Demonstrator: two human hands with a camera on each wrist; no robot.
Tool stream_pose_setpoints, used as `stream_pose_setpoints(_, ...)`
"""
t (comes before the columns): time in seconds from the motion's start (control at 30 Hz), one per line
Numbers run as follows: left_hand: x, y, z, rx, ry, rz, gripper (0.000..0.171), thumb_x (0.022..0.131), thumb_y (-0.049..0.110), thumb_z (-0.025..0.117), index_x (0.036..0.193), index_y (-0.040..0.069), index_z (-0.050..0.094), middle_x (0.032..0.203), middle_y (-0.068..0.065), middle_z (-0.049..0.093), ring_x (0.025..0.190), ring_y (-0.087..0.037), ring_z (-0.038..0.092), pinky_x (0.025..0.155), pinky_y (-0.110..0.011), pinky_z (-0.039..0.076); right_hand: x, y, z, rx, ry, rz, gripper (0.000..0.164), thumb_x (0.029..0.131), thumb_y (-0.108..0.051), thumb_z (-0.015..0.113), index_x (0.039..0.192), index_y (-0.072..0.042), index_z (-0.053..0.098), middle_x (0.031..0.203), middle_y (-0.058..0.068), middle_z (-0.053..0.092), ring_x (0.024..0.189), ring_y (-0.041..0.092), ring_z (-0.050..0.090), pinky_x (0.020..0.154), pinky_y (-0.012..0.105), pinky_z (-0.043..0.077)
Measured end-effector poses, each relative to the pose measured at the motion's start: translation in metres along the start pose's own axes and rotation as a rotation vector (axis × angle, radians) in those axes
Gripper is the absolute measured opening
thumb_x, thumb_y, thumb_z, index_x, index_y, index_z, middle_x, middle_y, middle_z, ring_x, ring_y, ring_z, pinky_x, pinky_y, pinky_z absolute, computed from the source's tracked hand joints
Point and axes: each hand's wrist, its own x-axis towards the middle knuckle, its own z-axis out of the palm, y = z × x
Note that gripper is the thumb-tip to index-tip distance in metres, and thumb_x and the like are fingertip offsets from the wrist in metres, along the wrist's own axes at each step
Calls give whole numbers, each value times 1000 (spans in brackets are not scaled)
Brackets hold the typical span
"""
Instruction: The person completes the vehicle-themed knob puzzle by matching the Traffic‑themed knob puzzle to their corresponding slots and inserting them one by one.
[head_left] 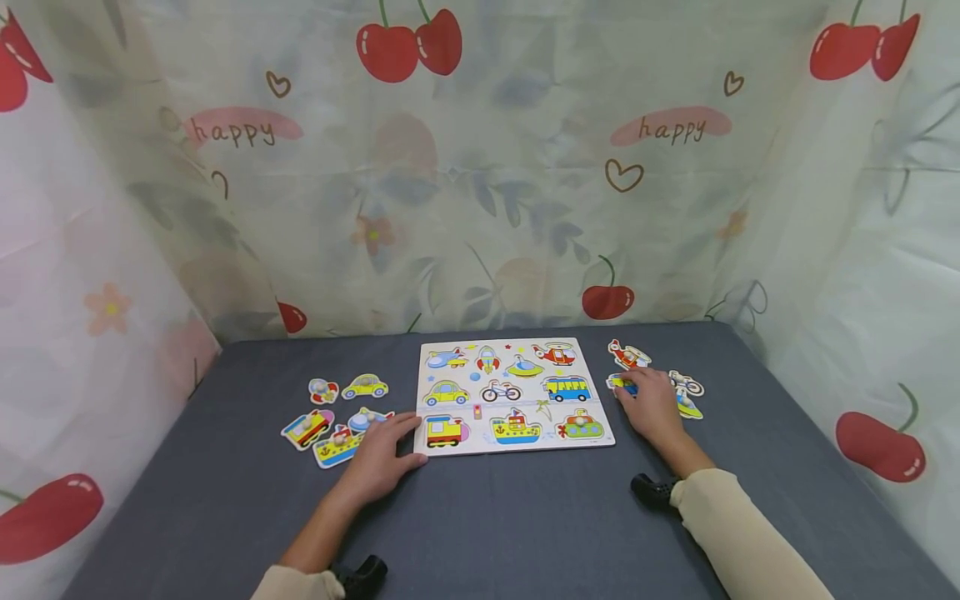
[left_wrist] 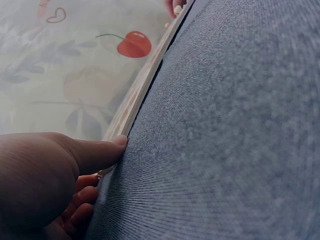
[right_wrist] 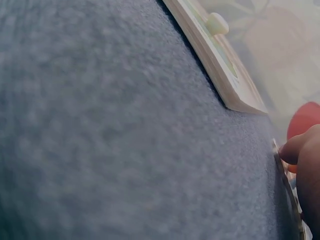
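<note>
Puzzle board (head_left: 517,408) meets spread left fingers (head_left: 405,422); blue piece (head_left: 630,387) lies at right fingers (head_left: 643,388); whether pinched, unclear.

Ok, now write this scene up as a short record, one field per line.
Left hand: touching the near-left corner of the puzzle board
Right hand: on a blue-and-yellow piece, partly hidden; grip unclear
Pieces left of board: car, train, boat, plane, small red-and-blue piece
Other pieces right of board: helicopter, bicycle, yellow-and-green piece
On board, near-right corner: submarine with knob
Surface: dark grey table
Backdrop: cherry-print curtain
</note>
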Motion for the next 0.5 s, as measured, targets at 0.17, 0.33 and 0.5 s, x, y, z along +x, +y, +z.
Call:
stream_pose_setpoints(0.17,0,-1,0,4,2,3,61,83,25,79,136,6,57,141,-11,51,130,-33,42,112,-54,22,2,3,-1,-1,-4,2,26,86,-11,68,107,5,69,114,26,63,110,46,50,98,58,33)
stream_pose_setpoints(0.33,1,-1,0,5,3,8,61,83,25,78,136,6,57,141,-11,51,131,-33,42,113,-54,19,5,9,-2,-16,13,3,26,85,-10,66,106,5,69,112,25,64,107,46,51,95,58,35)
stream_pose_setpoints(0.5,0,-1,0,7,5,13,60,83,24,78,136,6,57,141,-11,51,131,-33,42,113,-54,19,6,11,-5,-21,29,12,24,86,-9,65,105,4,70,112,25,65,106,47,52,94,58,36)
